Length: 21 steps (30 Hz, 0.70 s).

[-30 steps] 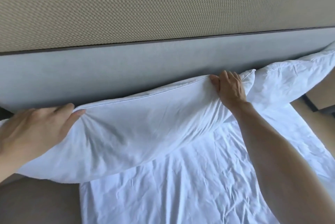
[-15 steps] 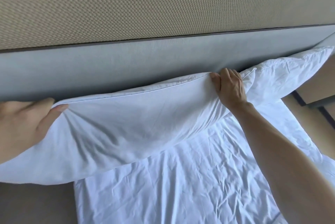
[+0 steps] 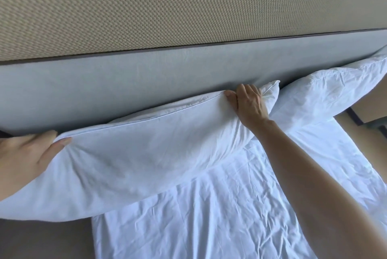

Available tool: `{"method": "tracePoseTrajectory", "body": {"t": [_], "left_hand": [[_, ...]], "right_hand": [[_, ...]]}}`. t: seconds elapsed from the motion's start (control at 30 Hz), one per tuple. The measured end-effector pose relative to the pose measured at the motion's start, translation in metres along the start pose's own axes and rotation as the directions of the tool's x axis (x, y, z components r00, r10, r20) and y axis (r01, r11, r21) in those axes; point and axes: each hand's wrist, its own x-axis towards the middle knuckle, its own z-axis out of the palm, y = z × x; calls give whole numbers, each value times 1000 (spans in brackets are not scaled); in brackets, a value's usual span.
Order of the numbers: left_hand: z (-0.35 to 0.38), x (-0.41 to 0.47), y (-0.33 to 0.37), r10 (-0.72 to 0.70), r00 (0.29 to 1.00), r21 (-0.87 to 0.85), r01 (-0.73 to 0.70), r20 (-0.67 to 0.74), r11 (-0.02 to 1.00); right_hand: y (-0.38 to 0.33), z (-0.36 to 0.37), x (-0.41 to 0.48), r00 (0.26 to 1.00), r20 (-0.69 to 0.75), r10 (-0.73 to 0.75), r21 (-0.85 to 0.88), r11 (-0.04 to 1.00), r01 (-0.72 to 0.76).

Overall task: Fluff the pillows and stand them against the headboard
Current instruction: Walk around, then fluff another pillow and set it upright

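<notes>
Nearest the camera, a wrinkled white sheet (image 3: 209,221) is lying spread over the bed, and a strip of plain brown surface (image 3: 41,240) is showing beside it at the lower left; whether that is bare mattress or bed base cannot be told. The bare right forearm (image 3: 314,175) is reaching in from the lower right, crossing above the sheet toward the head of the bed. A long white pillow (image 3: 136,162) is stretching across the left and middle of the view, its lower edge overlapping the top of the sheet and its piped upper seam sitting against the lower part of the headboard. The left hand (image 3: 25,154) is grasping the pillow's left end, its fingers (image 3: 47,135) hooking over the top edge and the thumb pressing into the front face, so the fabric is gathering into creases there. The right hand (image 3: 249,105) is gripping the pillow near its upper right corner, fingers (image 3: 246,91) curling over the seam and bunching the cloth, and this end is sitting higher than the left. Just beside that corner, a second white pillow (image 3: 326,95) is leaning aslant against the headboard at the right, its far end running out of view. Behind both, the grey upholstered headboard (image 3: 104,82) is spanning the full width, topped by a thin dark trim strip (image 3: 188,46), and above that a beige woven wall panel (image 3: 167,3) is filling the upper part of the view.
</notes>
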Motion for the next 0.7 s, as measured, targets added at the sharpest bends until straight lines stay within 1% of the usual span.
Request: {"method": "tracePoseTrajectory", "body": {"t": [0.03,0.1,0.13,0.2,0.23,0.27,0.37,0.4,0.57,0.63,0.7], "left_hand": [[-12,5,16,2,1000,40,-3,20,999],[-25,18,37,-18,999,88,21,-37,996],[-23,17,35,-9,997,138,20,-76,990],[-24,14,36,-26,998,197,38,-61,980],[-25,12,33,-34,999,199,40,-34,979],[-22,11,29,-22,997,195,35,-69,980],[-36,8,46,-34,997,75,40,-76,996],[-37,9,50,-12,994,62,19,-107,998],[-39,15,56,40,982,82,-26,-185,996],[-35,16,61,95,976,67,-83,-197,994],[-31,20,63,139,972,90,-123,-188,988]], "right_hand": [[0,3,-1,1000,26,1,-13,1000,-1],[-1,8,-4,997,75,11,-30,1000,-9],[-3,9,-5,996,84,14,-29,1000,-12],[-3,5,-6,998,59,12,-16,1000,-11],[-3,2,-5,999,31,7,-5,1000,-6],[-2,-2,-4,1000,6,-3,4,1000,3],[3,-15,-5,1000,-24,-12,27,1000,13],[6,-20,-5,999,-32,-9,30,1000,10],[17,-26,1,999,-33,28,18,999,-27],[23,-24,-4,998,-43,42,10,999,-42],[27,-17,-9,998,-48,32,-8,999,-32]]}}
